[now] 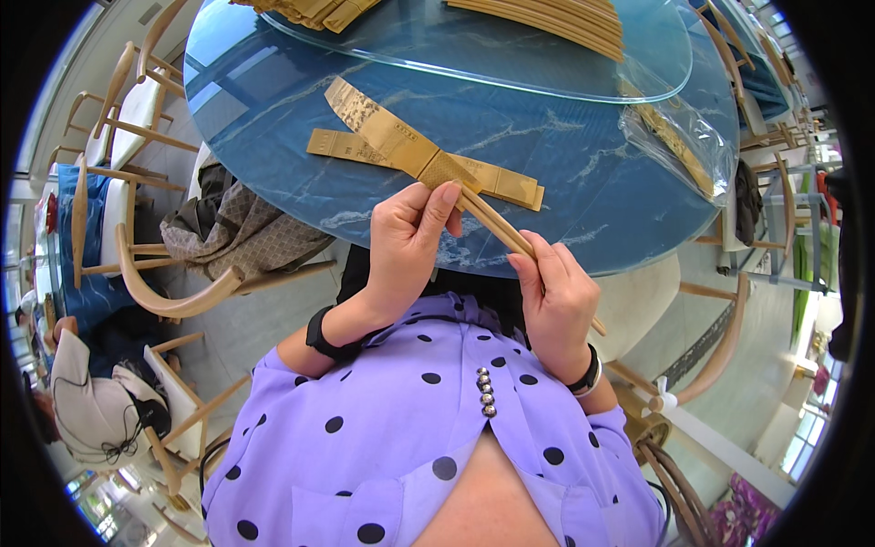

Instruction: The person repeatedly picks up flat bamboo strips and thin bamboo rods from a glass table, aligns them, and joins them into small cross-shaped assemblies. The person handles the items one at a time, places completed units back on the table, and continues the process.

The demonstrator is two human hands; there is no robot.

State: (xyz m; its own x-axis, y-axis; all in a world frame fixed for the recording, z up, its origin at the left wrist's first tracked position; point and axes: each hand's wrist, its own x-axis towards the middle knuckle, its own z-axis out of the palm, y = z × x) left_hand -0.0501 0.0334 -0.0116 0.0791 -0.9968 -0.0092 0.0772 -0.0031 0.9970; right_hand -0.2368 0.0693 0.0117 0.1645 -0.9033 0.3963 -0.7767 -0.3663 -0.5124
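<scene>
Your left hand (406, 244) and right hand (556, 305) both grip a pair of chopsticks (497, 228), its tip inside a gold paper sleeve (392, 137) held just above the blue worktop (583, 182). Under the sleeve, a second sleeve (342, 146) lies flat. Beyond it sits a glass turntable (492, 46); to its right, a plastic bag (684, 146).

The chopsticks (497, 226) between the fingers (444, 202) were light tan. The paper sleeve (392, 135) just past the fingers was gold with a tiny woven pattern. The tabletop (273, 100) was blue with white streaks. The blouse (401, 401) was purple with black dots.
</scene>
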